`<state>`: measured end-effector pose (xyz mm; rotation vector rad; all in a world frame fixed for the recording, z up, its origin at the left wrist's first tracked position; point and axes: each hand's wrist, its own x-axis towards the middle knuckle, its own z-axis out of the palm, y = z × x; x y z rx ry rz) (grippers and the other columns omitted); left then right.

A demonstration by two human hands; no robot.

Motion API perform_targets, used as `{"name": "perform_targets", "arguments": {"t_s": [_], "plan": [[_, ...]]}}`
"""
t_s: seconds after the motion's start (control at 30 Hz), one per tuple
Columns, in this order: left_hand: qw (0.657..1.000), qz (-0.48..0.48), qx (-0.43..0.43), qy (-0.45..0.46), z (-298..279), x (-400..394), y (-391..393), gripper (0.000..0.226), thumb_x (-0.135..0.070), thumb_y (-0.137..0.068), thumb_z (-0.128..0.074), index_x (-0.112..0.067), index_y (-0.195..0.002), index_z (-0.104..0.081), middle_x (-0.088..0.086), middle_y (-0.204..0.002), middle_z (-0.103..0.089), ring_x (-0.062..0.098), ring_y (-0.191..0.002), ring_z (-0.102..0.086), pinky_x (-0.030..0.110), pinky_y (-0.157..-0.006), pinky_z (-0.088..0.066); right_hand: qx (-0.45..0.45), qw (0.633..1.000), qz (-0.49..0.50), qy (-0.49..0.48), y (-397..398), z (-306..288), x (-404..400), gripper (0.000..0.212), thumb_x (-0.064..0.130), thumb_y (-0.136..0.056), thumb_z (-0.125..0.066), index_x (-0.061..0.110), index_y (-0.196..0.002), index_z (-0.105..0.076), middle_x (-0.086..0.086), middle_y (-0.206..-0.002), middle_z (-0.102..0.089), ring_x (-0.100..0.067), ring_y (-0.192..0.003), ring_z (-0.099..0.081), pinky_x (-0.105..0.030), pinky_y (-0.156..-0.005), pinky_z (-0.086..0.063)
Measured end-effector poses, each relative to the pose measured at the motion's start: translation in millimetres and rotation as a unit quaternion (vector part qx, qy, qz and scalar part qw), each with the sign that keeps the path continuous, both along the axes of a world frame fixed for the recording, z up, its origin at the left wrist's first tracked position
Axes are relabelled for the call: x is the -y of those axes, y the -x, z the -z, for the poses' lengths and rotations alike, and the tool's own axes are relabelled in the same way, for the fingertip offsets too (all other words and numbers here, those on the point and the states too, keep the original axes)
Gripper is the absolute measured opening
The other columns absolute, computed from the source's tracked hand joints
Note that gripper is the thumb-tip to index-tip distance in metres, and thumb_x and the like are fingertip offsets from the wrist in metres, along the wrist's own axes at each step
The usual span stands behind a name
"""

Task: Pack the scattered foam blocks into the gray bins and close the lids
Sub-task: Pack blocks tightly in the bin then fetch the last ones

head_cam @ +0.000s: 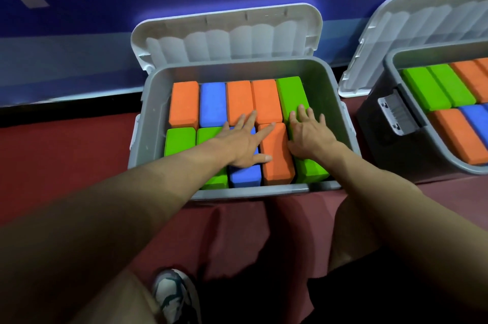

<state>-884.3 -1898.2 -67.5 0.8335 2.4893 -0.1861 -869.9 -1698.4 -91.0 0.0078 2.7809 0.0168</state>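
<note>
Flat hands (pixel 277 137) pressing foam blocks (pixel 277 154), gray bin (pixel 324 78) (lid up)

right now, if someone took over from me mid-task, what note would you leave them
Left hand: flat, fingers spread, pressing the blue block in the near row.
Right hand: flat on the green blocks at the right end.
Centre bin: top layer full, orange block between the hands stands slightly proud. Its lid is open.
Right bin: blocks inside, lid open.
Left: seat the blocks level, close both lids.
</note>
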Motion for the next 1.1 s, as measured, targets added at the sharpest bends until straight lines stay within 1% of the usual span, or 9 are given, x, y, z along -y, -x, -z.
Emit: {"name": "perform_targets", "arguments": {"t_s": [0.27, 0.37, 0.5, 0.7, 0.8, 0.83, 0.93, 1.03, 1.1], "plan": [[0.999, -0.018, 0.024, -0.031, 8, -22, 1, 0.117, -0.07, -0.083, -0.061, -0.023, -0.157, 0.017, 0.017, -0.165, 0.015, 0.046, -0.151, 0.008, 0.069, -0.116, -0.015, 0.039, 0.999, -0.019, -0.01, 15, 2, -11, 0.07, 0.024, -0.098, -0.033, -0.001, -0.158, -0.007, -0.028, -0.164, -0.001, -0.044, -0.152, -0.01, -0.052, -0.122, -0.018], [0.999, -0.005, 0.032, -0.022, 2, -19, 7, 0.116, -0.069, -0.081, -0.063, -0.02, -0.159, 0.006, 0.014, -0.165, 0.016, 0.043, -0.152, 0.007, 0.067, -0.117, -0.017, 0.055, 0.998, -0.031, 0.005, 17, -7, -19, 0.074, 0.028, -0.098, -0.042, 0.002, -0.159, -0.007, -0.026, -0.165, 0.0, -0.043, -0.152, -0.01, -0.053, -0.121, -0.02], [0.999, -0.016, 0.046, 0.0, 1, -21, 3, 0.115, -0.068, -0.083, -0.062, -0.021, -0.159, 0.009, 0.013, -0.164, 0.021, 0.042, -0.151, 0.011, 0.067, -0.117, -0.014, 0.07, 0.995, -0.035, 0.067, 10, -9, -27, 0.081, 0.03, -0.097, -0.052, 0.008, -0.16, -0.007, -0.022, -0.166, 0.004, -0.04, -0.154, -0.005, -0.05, -0.122, -0.022], [0.998, -0.035, 0.052, 0.03, -3, -24, -1, 0.113, -0.068, -0.084, -0.062, -0.026, -0.158, 0.012, 0.008, -0.164, 0.025, 0.041, -0.151, 0.013, 0.07, -0.115, -0.017, -0.005, 0.977, 0.049, 0.206, -6, -8, -20, 0.078, 0.019, -0.096, -0.053, 0.008, -0.16, -0.01, -0.021, -0.167, 0.003, -0.037, -0.154, -0.01, -0.038, -0.123, -0.019], [0.993, -0.085, 0.073, 0.046, -9, -21, -6, 0.108, -0.069, -0.085, -0.06, -0.036, -0.157, 0.014, -0.001, -0.163, 0.029, 0.051, -0.148, 0.013, 0.078, -0.106, -0.024, 0.054, 0.965, 0.156, 0.205, -14, -18, -21, 0.089, 0.032, -0.099, -0.053, 0.012, -0.16, 0.009, -0.022, -0.166, 0.01, -0.04, -0.149, -0.027, -0.042, -0.12, -0.028], [0.991, -0.095, 0.078, 0.05, -9, -20, -7, 0.107, -0.068, -0.085, -0.059, -0.038, -0.156, 0.015, -0.003, -0.162, 0.031, 0.055, -0.146, 0.013, 0.079, -0.103, -0.026, 0.106, 0.963, 0.174, 0.177, -19, -18, -24, 0.099, 0.04, -0.098, -0.055, 0.014, -0.157, 0.019, -0.023, -0.166, 0.003, -0.039, -0.147, -0.03, -0.044, -0.118, -0.031], [0.991, -0.095, 0.084, 0.05, -10, -17, -5, 0.108, -0.07, -0.084, -0.059, -0.039, -0.155, 0.016, -0.005, -0.162, 0.031, 0.059, -0.144, 0.013, 0.079, -0.102, -0.029, 0.192, 0.956, 0.173, 0.141, -31, -17, -26, 0.127, 0.059, -0.087, -0.066, 0.021, -0.147, 0.04, -0.027, -0.149, -0.045, -0.036, -0.127, -0.056, -0.042, -0.102, -0.045], [0.991, -0.081, 0.088, 0.053, -7, -17, -2, 0.109, -0.071, -0.083, -0.059, -0.038, -0.155, 0.016, -0.003, -0.162, 0.031, 0.058, -0.144, 0.011, 0.076, -0.107, -0.027, 0.16, 0.964, 0.178, 0.116, -32, -13, -17, 0.134, 0.053, -0.084, -0.072, 0.022, -0.144, 0.044, -0.027, -0.132, -0.06, -0.036, -0.12, -0.061, -0.044, -0.105, -0.045], [0.991, -0.077, 0.089, 0.058, -7, -18, -1, 0.109, -0.071, -0.084, -0.058, -0.037, -0.155, 0.017, -0.001, -0.162, 0.031, 0.058, -0.145, 0.009, 0.073, -0.11, -0.025, 0.15, 0.967, 0.179, 0.105, -33, -16, -12, 0.134, 0.055, -0.082, -0.071, 0.023, -0.145, 0.042, -0.022, -0.116, -0.067, -0.035, -0.1, -0.07, -0.043, -0.092, -0.056]]}}
